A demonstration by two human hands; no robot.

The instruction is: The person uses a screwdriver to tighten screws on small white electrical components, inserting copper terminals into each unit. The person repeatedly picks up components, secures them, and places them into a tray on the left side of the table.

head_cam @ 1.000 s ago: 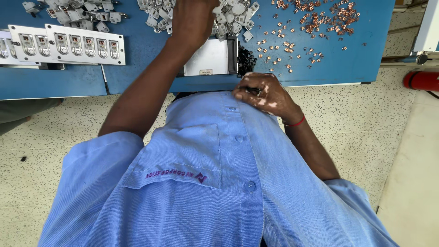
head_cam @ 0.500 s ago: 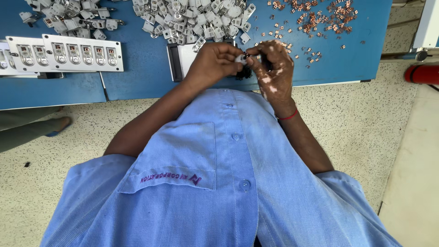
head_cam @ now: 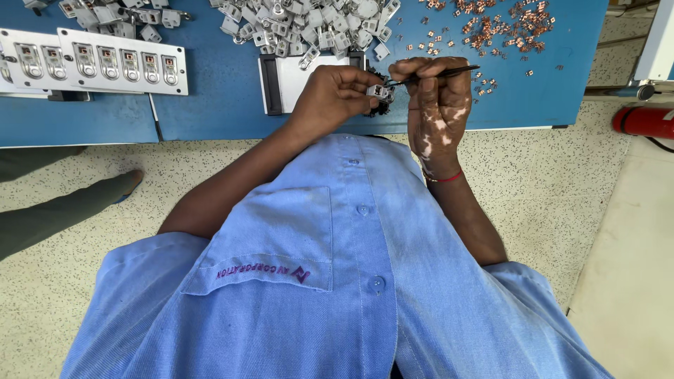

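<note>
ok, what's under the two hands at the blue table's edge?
Under the left hand and right hand: a white rectangular tray with black ends on the blue table. Its right part is covered.

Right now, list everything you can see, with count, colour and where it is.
Small part: one, grey metal, pinched in left hand.
Tweezers: one, dark, in right hand, tip at the part.
Metal housings: a heap, silver-grey, table top centre.
Copper contacts: many, scattered, table top right.
Jig strips: two, white, holding rows of parts, table left.
White tray: one, dark-edged, under left hand.
Table: one, blue.
Red cylinder: one, floor right.
Another person's leg: grey-green, floor left.
Left hand: holding part.
Right hand: red wrist thread, light blue shirt below.
</note>
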